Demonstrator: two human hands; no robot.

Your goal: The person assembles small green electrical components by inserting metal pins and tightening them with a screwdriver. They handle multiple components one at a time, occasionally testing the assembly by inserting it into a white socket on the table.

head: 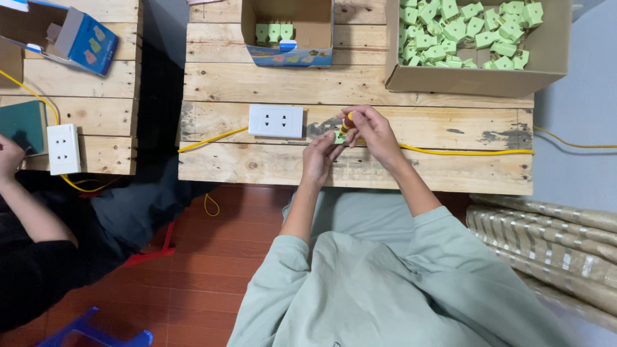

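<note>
While a co-worker's hand (pixel 9 156) rests at nine o'clock beside a white socket block (pixel 63 149) on the neighbouring wooden table (pixel 96 83), an open blue-and-white carton (pixel 77 38) lies tilted at ten o'clock above it; on the nearer pallet table (pixel 270 83), a second white socket plate (pixel 276 121) sits on a yellow cable (pixel 463 151), and at twelve o'clock stands a small open cardboard box (pixel 289 32) with a blue printed front flap and a few green pieces in it; just right of the plate, the left hand (pixel 318 157) pinches a small green plug part (pixel 339 136) in curled fingertips, touching the right hand (pixel 371 132), whose fingers are closed round a red-and-yellow screwdriver (pixel 347 122) set against that part; at one o'clock a large plain brown carton (pixel 546 58) holds a heap of green parts (pixel 463 32); rolled striped mats (pixel 546 238) lie at four o'clock
</note>
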